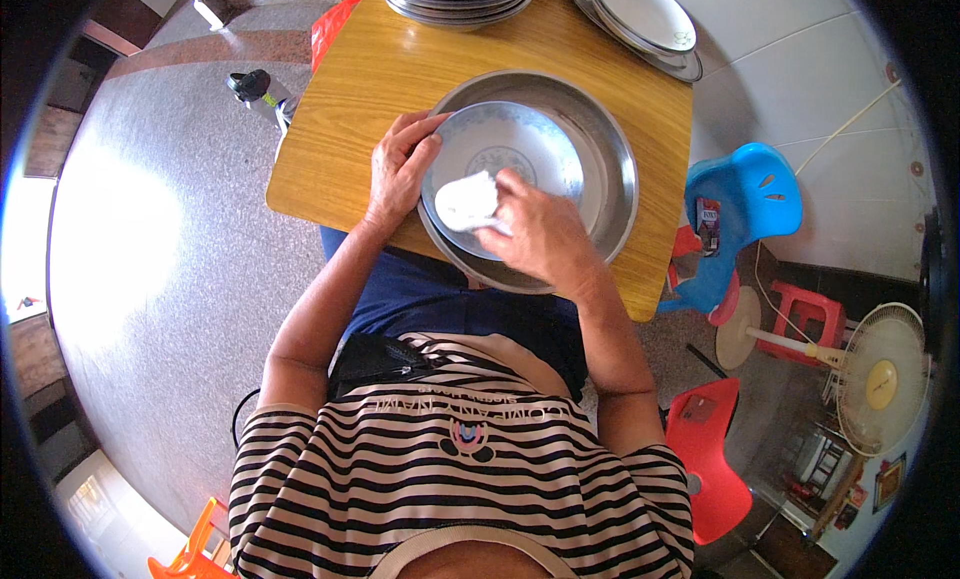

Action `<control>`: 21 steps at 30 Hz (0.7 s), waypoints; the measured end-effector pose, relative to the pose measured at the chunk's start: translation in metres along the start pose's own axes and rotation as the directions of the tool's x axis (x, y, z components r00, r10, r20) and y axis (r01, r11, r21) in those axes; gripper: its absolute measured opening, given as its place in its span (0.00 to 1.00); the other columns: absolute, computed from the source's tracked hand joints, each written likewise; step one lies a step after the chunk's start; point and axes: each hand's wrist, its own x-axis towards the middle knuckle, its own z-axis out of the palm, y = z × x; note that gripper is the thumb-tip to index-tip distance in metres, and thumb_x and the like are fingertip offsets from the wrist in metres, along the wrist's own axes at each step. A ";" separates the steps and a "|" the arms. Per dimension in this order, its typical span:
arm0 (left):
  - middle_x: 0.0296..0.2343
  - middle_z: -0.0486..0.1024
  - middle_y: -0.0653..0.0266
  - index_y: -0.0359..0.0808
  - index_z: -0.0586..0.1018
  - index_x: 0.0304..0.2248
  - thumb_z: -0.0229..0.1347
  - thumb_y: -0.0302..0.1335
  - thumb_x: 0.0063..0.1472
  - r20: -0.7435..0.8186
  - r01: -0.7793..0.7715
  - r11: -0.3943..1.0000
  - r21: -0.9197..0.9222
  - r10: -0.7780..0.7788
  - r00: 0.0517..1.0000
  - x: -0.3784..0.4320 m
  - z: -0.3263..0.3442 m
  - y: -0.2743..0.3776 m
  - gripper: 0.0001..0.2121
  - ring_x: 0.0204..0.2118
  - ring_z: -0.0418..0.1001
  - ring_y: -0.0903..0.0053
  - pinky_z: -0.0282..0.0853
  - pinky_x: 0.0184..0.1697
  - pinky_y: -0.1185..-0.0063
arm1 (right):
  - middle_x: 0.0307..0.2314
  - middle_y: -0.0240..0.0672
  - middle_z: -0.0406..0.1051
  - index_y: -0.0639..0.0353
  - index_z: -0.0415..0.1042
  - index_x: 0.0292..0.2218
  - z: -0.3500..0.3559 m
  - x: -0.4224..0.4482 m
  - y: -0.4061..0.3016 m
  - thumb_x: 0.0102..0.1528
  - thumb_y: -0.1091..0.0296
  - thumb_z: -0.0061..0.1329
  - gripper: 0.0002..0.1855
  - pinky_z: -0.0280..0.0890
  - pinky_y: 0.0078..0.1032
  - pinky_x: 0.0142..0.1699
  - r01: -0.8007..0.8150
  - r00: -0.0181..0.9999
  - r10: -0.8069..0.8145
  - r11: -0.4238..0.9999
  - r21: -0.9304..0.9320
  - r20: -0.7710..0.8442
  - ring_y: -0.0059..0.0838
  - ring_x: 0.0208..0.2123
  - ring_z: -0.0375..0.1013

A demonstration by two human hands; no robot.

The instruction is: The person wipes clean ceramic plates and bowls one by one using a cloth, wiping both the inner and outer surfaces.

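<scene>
A round plate (547, 159) with a pale patterned centre lies tilted inside a wide stainless steel basin (619, 204). My left hand (401, 166) holds the plate by its left rim, thumb and fingers over the edge. In my right hand (544, 230) is a bunched white cloth (466, 202), slightly blurred, over the lower left part of the plate. Part of the plate is hidden behind the cloth and my right hand. The basin stands on a wooden table (345, 143) in front of my lap.
A stack of metal plates (457, 8) and several oval dishes (649, 16) sit at the table's far side. Right of the table are a blue chair (739, 196) with a box on it, a standing fan (881, 384) and a red chair (709, 459). A bottle (259, 91) stands left.
</scene>
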 end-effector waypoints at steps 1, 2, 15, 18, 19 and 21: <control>0.41 0.74 0.53 0.35 0.79 0.44 0.50 0.30 0.58 0.006 0.004 1.000 0.003 -0.004 1.000 0.000 0.000 0.000 0.15 0.45 0.72 0.66 0.66 0.49 0.74 | 0.36 0.40 0.66 0.62 0.72 0.36 -0.003 0.001 0.004 0.50 0.60 0.53 0.15 0.72 0.33 0.36 0.000 1.000 0.000 1.000 -0.001 0.000 0.35 0.33 0.75; 0.41 0.74 0.53 0.35 0.79 0.44 0.50 0.30 0.58 0.005 0.003 1.000 0.002 -0.003 1.000 0.000 0.000 0.000 0.15 0.45 0.72 0.66 0.66 0.49 0.74 | 0.35 0.40 0.66 0.62 0.72 0.36 -0.008 0.002 0.009 0.51 0.61 0.53 0.15 0.72 0.33 0.36 -0.088 0.993 0.080 0.992 -0.093 -0.092 0.35 0.33 0.75; 0.42 0.73 0.51 0.35 0.79 0.44 0.50 0.29 0.58 0.011 -0.023 1.000 0.018 0.023 1.000 0.000 -0.001 -0.004 0.16 0.46 0.72 0.65 0.65 0.50 0.74 | 0.42 0.46 0.64 0.63 0.72 0.43 -0.008 0.041 0.001 0.52 0.61 0.53 0.20 0.72 0.34 0.44 -0.062 0.997 0.067 0.989 -0.133 0.032 0.44 0.40 0.74; 0.42 0.74 0.52 0.35 0.79 0.44 0.50 0.28 0.58 0.011 -0.020 1.000 0.007 0.019 1.000 0.000 0.000 -0.002 0.15 0.46 0.72 0.65 0.65 0.49 0.74 | 0.42 0.44 0.62 0.63 0.72 0.41 -0.002 0.031 0.002 0.50 0.63 0.54 0.18 0.72 0.34 0.44 -0.039 0.997 0.047 0.989 -0.141 0.057 0.43 0.40 0.73; 0.42 0.74 0.52 0.35 0.79 0.44 0.50 0.28 0.57 0.011 0.001 1.000 -0.001 -0.001 1.000 -0.001 0.000 -0.001 0.15 0.46 0.72 0.65 0.65 0.49 0.74 | 0.42 0.43 0.63 0.64 0.71 0.40 -0.003 0.026 0.004 0.49 0.64 0.54 0.18 0.72 0.34 0.44 0.002 0.996 0.008 0.993 -0.120 0.085 0.42 0.39 0.74; 0.42 0.74 0.52 0.35 0.79 0.44 0.50 0.28 0.58 0.011 -0.002 1.000 0.000 0.002 1.000 0.000 0.000 -0.002 0.15 0.46 0.72 0.65 0.65 0.49 0.74 | 0.40 0.43 0.64 0.66 0.69 0.39 -0.006 0.015 0.003 0.49 0.66 0.52 0.17 0.71 0.35 0.44 -0.024 0.989 0.032 0.998 -0.054 0.148 0.42 0.38 0.74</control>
